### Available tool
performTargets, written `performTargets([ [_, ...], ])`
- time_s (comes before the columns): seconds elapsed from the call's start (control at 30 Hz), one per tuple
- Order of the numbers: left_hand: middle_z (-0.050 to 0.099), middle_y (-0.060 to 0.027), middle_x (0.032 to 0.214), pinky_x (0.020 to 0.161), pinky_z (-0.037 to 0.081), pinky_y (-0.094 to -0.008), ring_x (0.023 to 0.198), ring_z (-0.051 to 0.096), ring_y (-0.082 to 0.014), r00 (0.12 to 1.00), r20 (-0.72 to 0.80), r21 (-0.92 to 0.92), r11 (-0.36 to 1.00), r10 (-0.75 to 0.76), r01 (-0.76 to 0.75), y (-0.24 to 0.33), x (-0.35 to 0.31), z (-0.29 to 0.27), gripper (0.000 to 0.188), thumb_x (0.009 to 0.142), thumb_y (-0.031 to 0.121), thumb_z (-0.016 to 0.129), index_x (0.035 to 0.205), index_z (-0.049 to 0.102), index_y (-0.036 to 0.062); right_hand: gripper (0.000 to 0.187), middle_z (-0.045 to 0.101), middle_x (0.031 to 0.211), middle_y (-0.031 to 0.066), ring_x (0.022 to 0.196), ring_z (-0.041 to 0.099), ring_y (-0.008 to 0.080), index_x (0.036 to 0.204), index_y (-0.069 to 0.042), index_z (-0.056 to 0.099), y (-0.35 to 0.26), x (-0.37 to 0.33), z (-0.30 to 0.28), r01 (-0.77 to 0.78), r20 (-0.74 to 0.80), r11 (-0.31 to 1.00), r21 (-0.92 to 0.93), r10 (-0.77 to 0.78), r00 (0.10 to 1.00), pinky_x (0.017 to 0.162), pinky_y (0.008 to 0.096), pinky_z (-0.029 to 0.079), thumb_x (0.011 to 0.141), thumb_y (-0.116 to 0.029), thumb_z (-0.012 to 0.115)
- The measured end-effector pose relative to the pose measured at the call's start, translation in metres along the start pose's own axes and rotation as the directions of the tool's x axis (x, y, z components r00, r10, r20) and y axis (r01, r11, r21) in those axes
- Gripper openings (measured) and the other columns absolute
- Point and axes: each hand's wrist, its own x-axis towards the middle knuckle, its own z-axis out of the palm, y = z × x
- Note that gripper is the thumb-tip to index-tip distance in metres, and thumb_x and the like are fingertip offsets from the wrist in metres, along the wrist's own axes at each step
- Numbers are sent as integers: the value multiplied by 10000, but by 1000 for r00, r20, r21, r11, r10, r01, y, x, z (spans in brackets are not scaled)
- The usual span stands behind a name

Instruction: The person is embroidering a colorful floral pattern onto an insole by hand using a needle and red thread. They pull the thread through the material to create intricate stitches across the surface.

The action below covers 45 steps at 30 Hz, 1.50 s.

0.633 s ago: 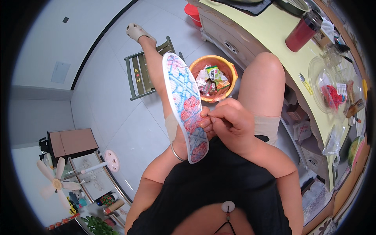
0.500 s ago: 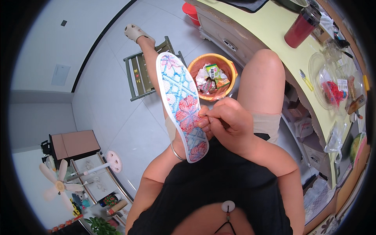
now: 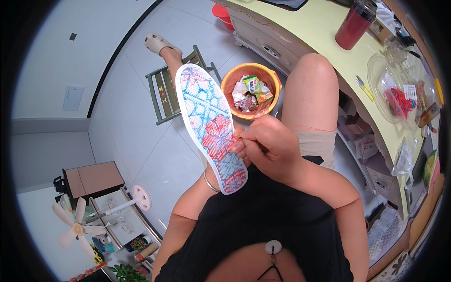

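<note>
Where hands (image 3: 263,145) meet insole (image 3: 206,122), bin (image 3: 251,89) beyond

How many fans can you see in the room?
1: a white pedestal fan with cream blades at the lower left, near the shelves. Others may be hidden out of view.

Tiled floor (image 3: 141,122) bears orange bin (image 3: 230,89), chair (image 3: 162,91).

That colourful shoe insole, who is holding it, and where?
The left hand, mostly hidden behind it, holds the embroidered insole near its lower end. The right hand pinches red thread at its edge.
</note>
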Motion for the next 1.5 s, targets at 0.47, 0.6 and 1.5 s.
performTargets([
  [0.47, 465, 24, 624, 583, 392, -186, 605, 457, -91, 999, 36, 62, 998, 23, -25, 0, 2, -2, 163, 909, 250, 474, 824, 468, 111, 128, 540, 709, 83, 626, 549, 223, 843, -36, 606, 1, -2, 0, -17, -1, 1000, 14, 17, 1000, 544, 306, 442, 741, -59, 679],
  [0.6, 466, 21, 624, 581, 394, -188, 604, 457, -92, 1000, 22, 58, 998, 16, -18, -1, 3, -5, 169, 910, 251, 468, 823, 469, 106, 127, 542, 706, 80, 621, 549, 220, 843, -36, 606, 0, -2, 0, 1, -10, 1000, -5, -1, 1000, 539, 304, 444, 739, -50, 676],
  [1.5, 648, -102, 858, 673, 498, -200, 747, 619, -95, 933, 71, 648, 695, 352, -311, 3, -5, 11, 82, 848, 11, 576, 907, 549, -39, 365, 573, 1090, 109, 965, 603, 197, 1171, 18, 465, 33, -18, -3, -523, 309, 153, 838, 657, 688, 825, 331, 530, 829, -3, 590],
])
